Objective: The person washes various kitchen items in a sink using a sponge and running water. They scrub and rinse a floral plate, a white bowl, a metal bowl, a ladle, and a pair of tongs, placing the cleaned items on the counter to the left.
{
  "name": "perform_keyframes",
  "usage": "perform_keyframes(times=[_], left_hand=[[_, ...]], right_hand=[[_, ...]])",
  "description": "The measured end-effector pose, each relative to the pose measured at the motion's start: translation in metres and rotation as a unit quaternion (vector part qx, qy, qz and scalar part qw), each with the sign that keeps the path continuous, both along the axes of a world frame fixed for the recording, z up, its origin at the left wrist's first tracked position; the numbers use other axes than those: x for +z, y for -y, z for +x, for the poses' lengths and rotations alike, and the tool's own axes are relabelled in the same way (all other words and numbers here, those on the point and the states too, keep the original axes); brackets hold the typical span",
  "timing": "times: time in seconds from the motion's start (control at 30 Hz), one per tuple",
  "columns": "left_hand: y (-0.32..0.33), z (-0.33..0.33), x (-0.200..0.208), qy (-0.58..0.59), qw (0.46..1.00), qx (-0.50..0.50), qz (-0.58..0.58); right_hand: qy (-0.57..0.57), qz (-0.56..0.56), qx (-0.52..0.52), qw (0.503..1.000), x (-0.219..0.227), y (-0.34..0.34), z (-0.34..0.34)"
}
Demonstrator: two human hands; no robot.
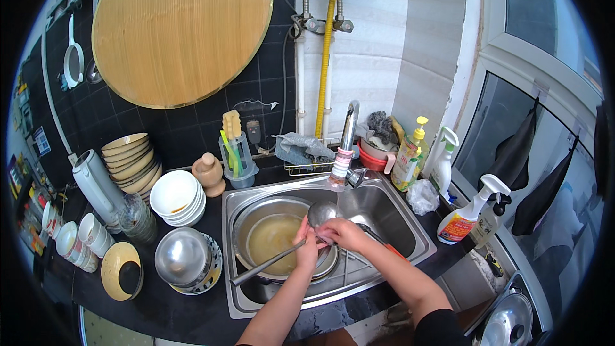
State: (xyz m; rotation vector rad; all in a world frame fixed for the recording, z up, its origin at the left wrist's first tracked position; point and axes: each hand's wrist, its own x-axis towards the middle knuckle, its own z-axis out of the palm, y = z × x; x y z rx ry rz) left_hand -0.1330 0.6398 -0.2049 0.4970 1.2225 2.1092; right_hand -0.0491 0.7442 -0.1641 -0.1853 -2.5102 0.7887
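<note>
A metal ladle [322, 212] with a long dark handle is held over the double sink [378, 263], its bowl up near the tap and its handle slanting to the lower left. My left hand [308, 250] is closed round the handle close to the bowl. Against the lower side of that bowl my right hand [341, 233] is closed; whether a cloth or sponge is under its fingers is hidden. Below them a large steel basin [246, 224] with cloudy yellowish water fills the left sink. The tap [349, 128] has a pink and white nozzle pointing into the sink.
White bowls [176, 193], a steel bowl [182, 257] and a yellow bowl [118, 269] stand left of the sink. A utensil holder [238, 163] and wooden mortar [209, 173] are behind. Spray bottles [471, 211] and a soap bottle [410, 157] line the right side.
</note>
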Motion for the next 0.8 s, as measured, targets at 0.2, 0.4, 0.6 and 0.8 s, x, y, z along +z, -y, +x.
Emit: perform_keyframes(times=[0.2, 0.4, 0.6, 0.8], left_hand=[[-0.006, 0.006, 0.001, -0.046, 0.999, 0.013, 0.011], [-0.002, 0.000, 0.001, -0.085, 0.996, 0.010, -0.031], [-0.002, 0.009, 0.004, -0.090, 0.996, -0.001, -0.029], [-0.001, 0.009, 0.002, -0.094, 0.995, 0.005, -0.041]], right_hand=[[0.078, 0.273, -0.067, 0.957, 0.001, -0.032, 0.029], [-0.020, 0.138, 0.011, 0.990, 0.000, -0.005, 0.014], [-0.015, 0.290, -0.065, 0.955, 0.006, -0.019, 0.012], [0.055, 0.181, -0.258, 0.947, 0.002, -0.034, 0.019]])
